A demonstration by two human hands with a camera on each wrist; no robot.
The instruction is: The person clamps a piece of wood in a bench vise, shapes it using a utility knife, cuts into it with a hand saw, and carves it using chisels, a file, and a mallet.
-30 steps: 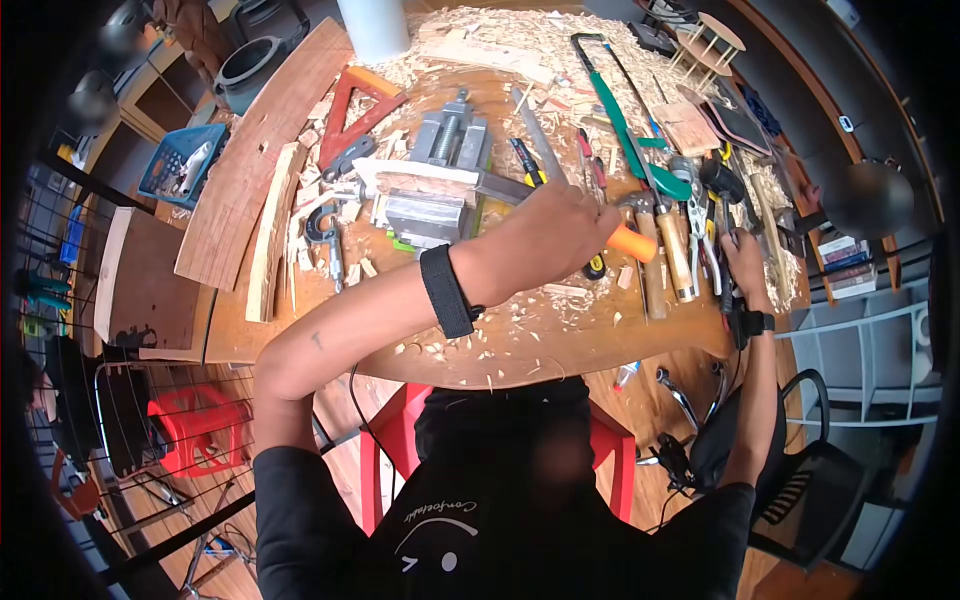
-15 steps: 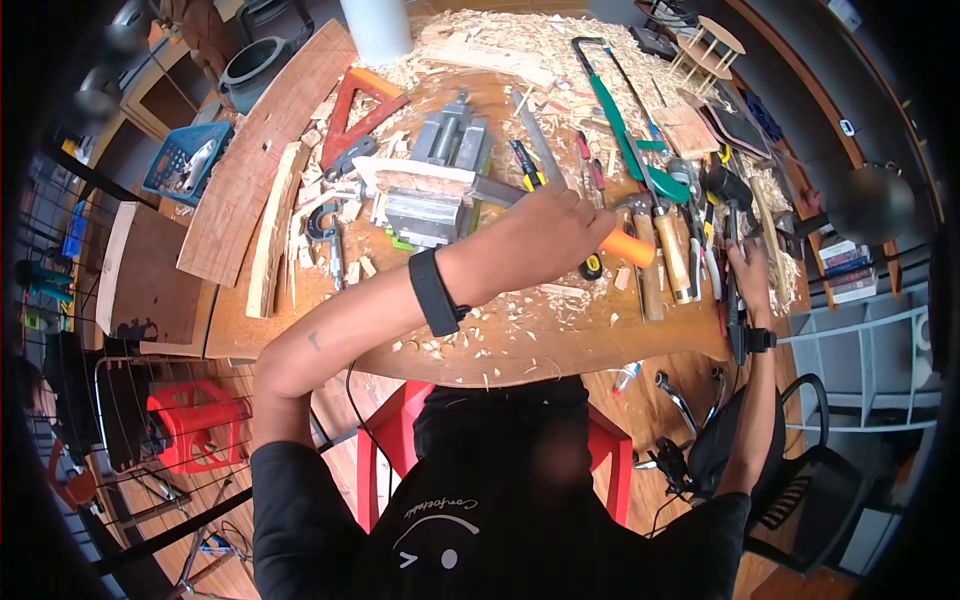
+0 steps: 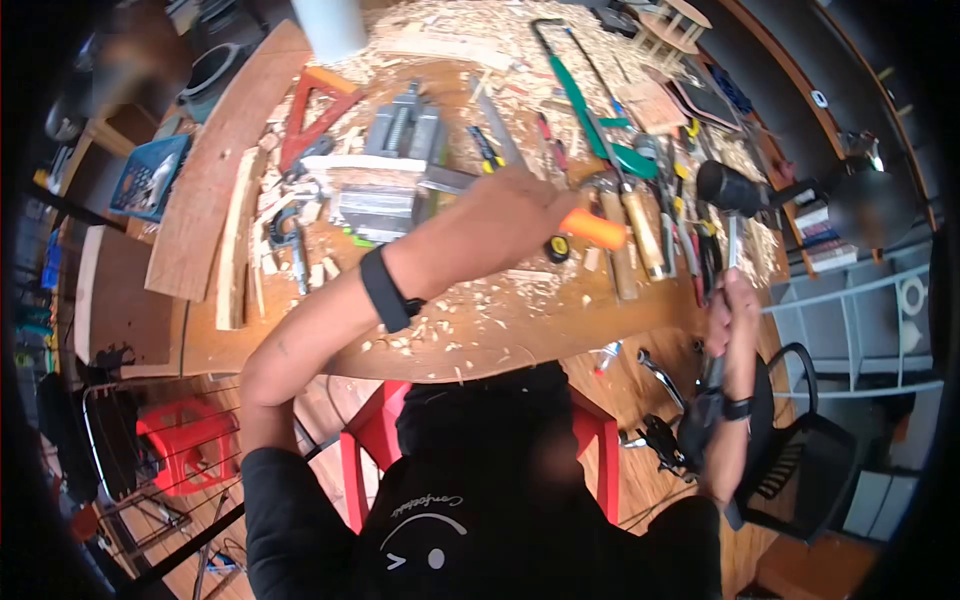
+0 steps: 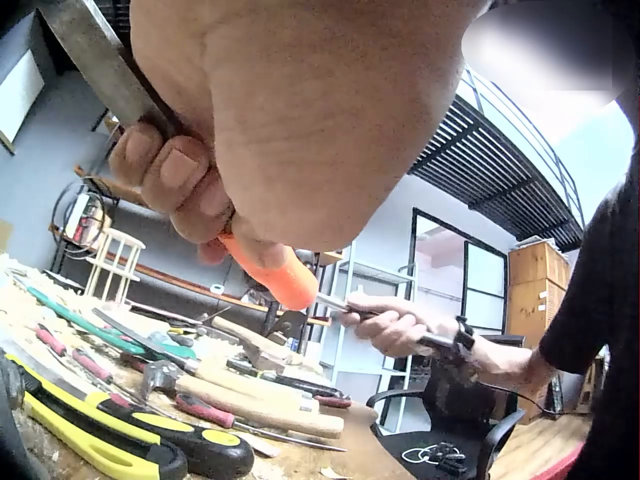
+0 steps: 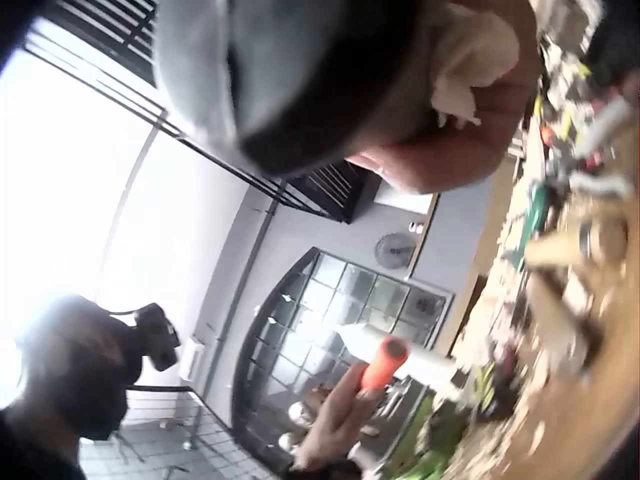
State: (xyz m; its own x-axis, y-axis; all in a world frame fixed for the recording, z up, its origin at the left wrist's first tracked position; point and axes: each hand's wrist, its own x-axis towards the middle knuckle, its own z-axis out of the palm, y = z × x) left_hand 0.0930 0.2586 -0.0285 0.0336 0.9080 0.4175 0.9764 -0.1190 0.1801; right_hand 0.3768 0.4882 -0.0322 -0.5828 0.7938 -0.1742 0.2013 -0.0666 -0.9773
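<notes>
My left hand [image 3: 490, 225] grips a chisel by its orange handle [image 3: 598, 230], arm reaching across the bench. The flat steel blade [image 3: 448, 180] points left, its end at a pale wood piece [image 3: 375, 165] held in a metal vise [image 3: 408, 130]. Beyond the bench's right front edge, my right hand [image 3: 735, 305] holds a mallet with a black head [image 3: 727, 188] and a metal shaft [image 3: 732, 238]. In the left wrist view, the right hand [image 4: 390, 325] has its fingers curled round the mallet's handle. A large dark part of the handle [image 5: 290, 80] fills the top of the right wrist view.
Hammers, screwdrivers and a green-framed saw [image 3: 580, 95] lie right of the vise. A utility knife [image 3: 487, 148] lies beside the chisel. Left are a red triangle square [image 3: 315, 112], a clamp-shaped micrometer [image 3: 290, 240] and long boards [image 3: 225, 160]. Wood shavings [image 3: 500, 30] cover the back.
My right hand has taken the mallet from among the tools and drawn it towards me, past the bench edge. The left hand keeps its grip on the chisel. The head view has swung right.
</notes>
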